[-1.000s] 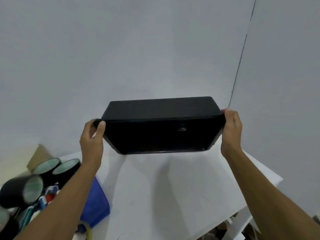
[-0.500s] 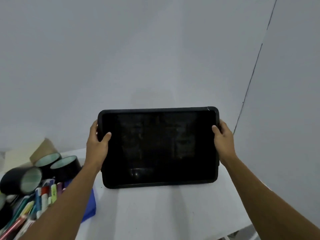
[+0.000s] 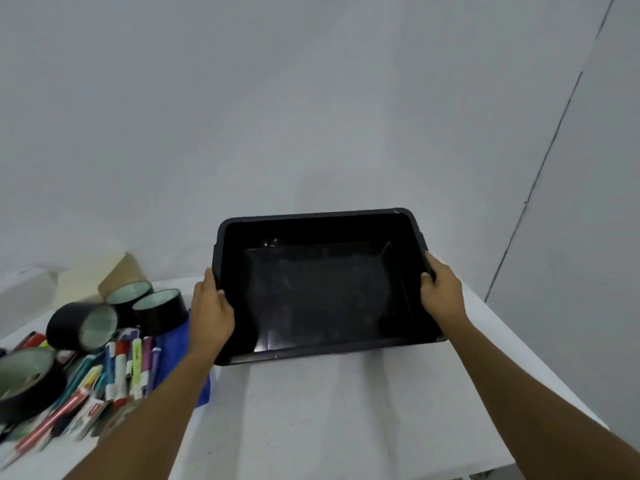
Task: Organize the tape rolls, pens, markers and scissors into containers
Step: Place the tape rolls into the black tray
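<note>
Empty black bin (image 3: 311, 216), tilted toward the viewer over the far middle of the table (image 3: 329, 417). The left hand (image 3: 211, 313) and right hand (image 3: 441, 292) each grip a short rim, fingers curled over it. Tape rolls (image 3: 83, 323) and markers (image 3: 128, 362) lie heaped at left by a cloth (image 3: 176, 341), unsorted. No scissors can be made out. The task appears barely begun.

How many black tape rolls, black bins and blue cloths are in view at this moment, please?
Black tape rolls: 4
Black bin: 1
Blue cloth: 1
Total: 6
Tan shape behind the rolls: unclear, not counted.
</note>
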Demonstrator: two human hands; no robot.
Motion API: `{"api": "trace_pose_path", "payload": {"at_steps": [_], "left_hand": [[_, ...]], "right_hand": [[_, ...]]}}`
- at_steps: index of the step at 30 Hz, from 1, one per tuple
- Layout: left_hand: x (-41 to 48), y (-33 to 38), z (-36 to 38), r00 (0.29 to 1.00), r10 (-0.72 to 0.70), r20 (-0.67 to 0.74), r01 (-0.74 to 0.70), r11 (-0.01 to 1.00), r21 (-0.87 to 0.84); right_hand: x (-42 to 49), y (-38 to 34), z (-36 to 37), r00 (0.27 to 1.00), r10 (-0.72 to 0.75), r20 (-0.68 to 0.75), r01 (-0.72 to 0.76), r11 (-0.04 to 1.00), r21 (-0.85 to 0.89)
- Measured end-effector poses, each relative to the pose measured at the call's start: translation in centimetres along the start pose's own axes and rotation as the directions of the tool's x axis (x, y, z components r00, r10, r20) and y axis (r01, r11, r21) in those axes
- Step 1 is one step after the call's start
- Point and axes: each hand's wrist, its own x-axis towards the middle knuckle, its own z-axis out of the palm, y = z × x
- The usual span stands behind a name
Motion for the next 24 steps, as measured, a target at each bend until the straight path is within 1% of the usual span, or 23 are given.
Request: {"api": "trace_pose_path", "payload": {"at_steps": [2,4,5,7,9,11,13,16,18,19,20,22,24], "left_hand": [[0.1,-0.1,0.0,1.0,-0.009,0.005,0.009,0.997,0.074],[0.7,0.0,0.1,0.999,-0.034,0.023,0.031,0.991,0.133],[1.1,-0.1,0.2,0.998,-0.047,0.036,0.041,0.987,0.157],[1.9,-0.2,0.4,0.997,-0.055,0.058,0.044,0.982,0.185],[2.5,-0.2,0.6,0.994,-0.075,0.076,0.06,0.98,0.189],[3.1,-0.1,0.7,0.984,-0.131,0.12,0.107,0.976,0.189],[3.7,-0.2,0.9,0.97,-0.157,0.185,0.121,0.974,0.192],[3.7,-0.8,1.0,0.94,-0.108,0.323,0.021,0.964,0.263],[3.2,-1.3,0.8,0.936,-0.048,0.348,-0.093,0.922,0.375],[2.9,-1.6,0.4,0.939,0.004,0.344,-0.152,0.903,0.403],[2.5,-1.7,0.1,0.931,0.079,0.356,-0.224,0.894,0.388],[1.6,-1.2,-0.8,0.867,0.23,0.443,-0.388,0.868,0.31],[0.9,-1.4,-1.8,0.788,0.277,0.549,-0.492,0.82,0.292]], "right_hand": [[0.4,0.1,0.9,0.993,-0.094,0.072,0.103,0.986,-0.135],[-0.1,0.4,2.0,0.967,-0.214,0.141,0.249,0.914,-0.32],[-0.8,0.5,2.6,0.94,-0.284,0.191,0.337,0.865,-0.372],[-2.8,0.2,3.3,0.854,-0.392,0.343,0.508,0.773,-0.381],[-4.5,-0.3,3.6,0.766,-0.395,0.508,0.609,0.7,-0.373],[-5.1,-0.4,4.0,0.721,-0.398,0.567,0.668,0.616,-0.418],[-4.7,-0.8,4.4,0.713,-0.42,0.562,0.687,0.578,-0.439],[-3.9,-1.0,5.0,0.694,-0.441,0.569,0.707,0.565,-0.426],[-3.4,-1.1,5.4,0.685,-0.444,0.578,0.716,0.56,-0.417],[-3.1,-1.3,5.8,0.678,-0.456,0.576,0.723,0.556,-0.41],[-2.9,-1.5,6.2,0.672,-0.473,0.569,0.73,0.552,-0.403],[-2.6,-2.1,6.8,0.664,-0.5,0.555,0.74,0.543,-0.397],[-2.4,-2.9,7.9,0.658,-0.514,0.55,0.747,0.536,-0.393]]}}
